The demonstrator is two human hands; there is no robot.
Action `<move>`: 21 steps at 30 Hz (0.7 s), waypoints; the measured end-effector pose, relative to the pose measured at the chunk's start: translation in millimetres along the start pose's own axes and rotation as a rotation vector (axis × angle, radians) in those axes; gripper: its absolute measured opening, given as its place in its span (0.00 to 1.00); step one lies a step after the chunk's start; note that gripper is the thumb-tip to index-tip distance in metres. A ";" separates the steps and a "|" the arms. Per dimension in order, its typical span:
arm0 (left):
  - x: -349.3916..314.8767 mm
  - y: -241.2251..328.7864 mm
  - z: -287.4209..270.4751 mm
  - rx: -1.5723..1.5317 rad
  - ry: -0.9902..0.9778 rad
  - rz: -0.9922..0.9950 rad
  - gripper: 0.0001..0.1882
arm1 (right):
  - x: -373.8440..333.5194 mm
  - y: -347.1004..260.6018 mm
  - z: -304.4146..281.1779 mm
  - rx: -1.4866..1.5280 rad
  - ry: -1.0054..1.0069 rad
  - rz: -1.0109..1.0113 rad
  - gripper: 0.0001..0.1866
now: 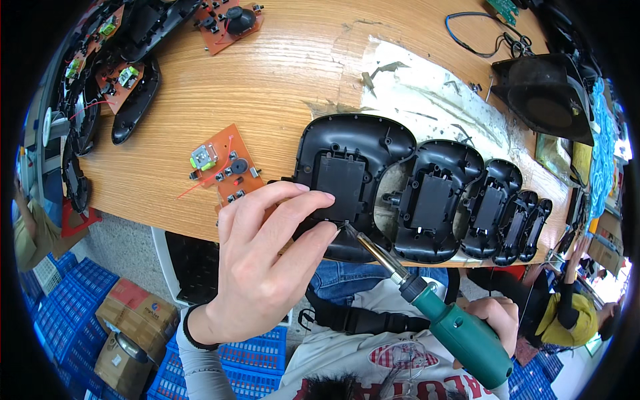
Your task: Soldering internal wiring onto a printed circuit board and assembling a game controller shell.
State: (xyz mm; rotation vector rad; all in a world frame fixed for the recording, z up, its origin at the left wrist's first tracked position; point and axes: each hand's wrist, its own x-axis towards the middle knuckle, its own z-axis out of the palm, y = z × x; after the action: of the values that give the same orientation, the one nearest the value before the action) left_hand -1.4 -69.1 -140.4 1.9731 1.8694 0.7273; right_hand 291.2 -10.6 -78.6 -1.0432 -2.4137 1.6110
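A large black plastic shell (400, 127) lies open side up on the table in front of me, with a rectangular black compartment (340, 187) in its middle. My left hand (267, 247) reaches over the shell's left part, thumb and fingers curled together at the compartment's near edge; what they pinch is too small to make out. My right hand (497, 317) grips the green handle of a soldering iron (460, 333). The iron's tip meets the compartment's near edge, right beside my left thumb. An orange circuit board (230, 160) with a red wire lies left of the shell, partly hidden by my left hand.
Several similar black shells (427, 200) stand in a row to the right. More boards (227, 30) and shells (137, 100) lie at the far left. A dark box-shaped stand (543, 93) and a black cable (513, 43) are at the far right. Blue crates (80, 293) and cartons (137, 310) sit below.
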 end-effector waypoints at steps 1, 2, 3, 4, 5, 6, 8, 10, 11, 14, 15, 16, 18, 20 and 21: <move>0.0 -0.2 0.3 0.002 0.004 0.002 0.08 | 2.3 -2.0 -1.1 0.033 -0.030 0.035 0.32; 0.0 -0.3 0.6 0.004 0.007 0.004 0.08 | 4.4 -4.3 -1.7 0.066 -0.061 0.069 0.33; 0.0 -0.3 0.6 0.004 0.007 0.005 0.08 | 5.0 -8.9 -1.9 0.067 -0.060 0.069 0.33; -0.1 -0.2 0.5 0.006 0.010 0.003 0.08 | 7.0 -17.2 -1.5 0.025 -0.024 0.113 0.23; -0.2 -0.8 0.8 0.008 0.011 0.000 0.08 | 11.3 -22.7 -0.5 -0.016 0.011 0.158 0.14; -0.4 -1.3 0.9 0.009 0.009 -0.001 0.08 | 10.7 -18.3 1.1 -0.015 0.010 0.158 0.14; -1.1 -1.3 1.1 0.013 0.006 -0.004 0.08 | 7.5 -7.0 5.1 -0.038 0.021 -0.005 0.35; 0.6 -0.9 1.0 0.012 0.006 -0.001 0.08 | 9.5 -9.2 2.8 -0.051 0.011 -0.015 0.35; 2.3 -0.5 1.2 0.011 0.006 0.003 0.08 | 9.8 -10.7 1.0 -0.065 0.002 -0.025 0.34; -0.3 -0.2 0.8 0.016 0.006 0.004 0.08 | 9.1 -10.2 3.0 -0.079 0.010 -0.032 0.34; -0.8 -0.4 1.1 0.015 0.006 0.003 0.08 | 8.6 -10.0 3.7 -0.079 0.009 -0.031 0.34; -1.1 -0.5 1.4 0.017 0.007 0.001 0.08 | 7.9 -9.7 4.4 -0.070 0.013 -0.013 0.34; -1.0 -0.7 1.5 0.019 0.008 -0.002 0.08 | 7.9 -9.9 4.2 -0.061 0.016 0.006 0.34; -0.2 -0.8 0.8 0.024 0.008 0.012 0.08 | 9.0 -11.0 2.5 -0.041 -0.008 -0.001 0.34; -0.1 -0.6 0.4 0.024 0.007 0.011 0.08 | 8.0 -10.6 2.7 -0.041 -0.009 -0.001 0.34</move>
State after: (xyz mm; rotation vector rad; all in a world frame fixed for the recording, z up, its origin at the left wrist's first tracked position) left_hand -1.7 -69.2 -141.1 1.9995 1.8814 0.7194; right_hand 278.7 -10.7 -73.4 -1.0433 -2.4622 1.5763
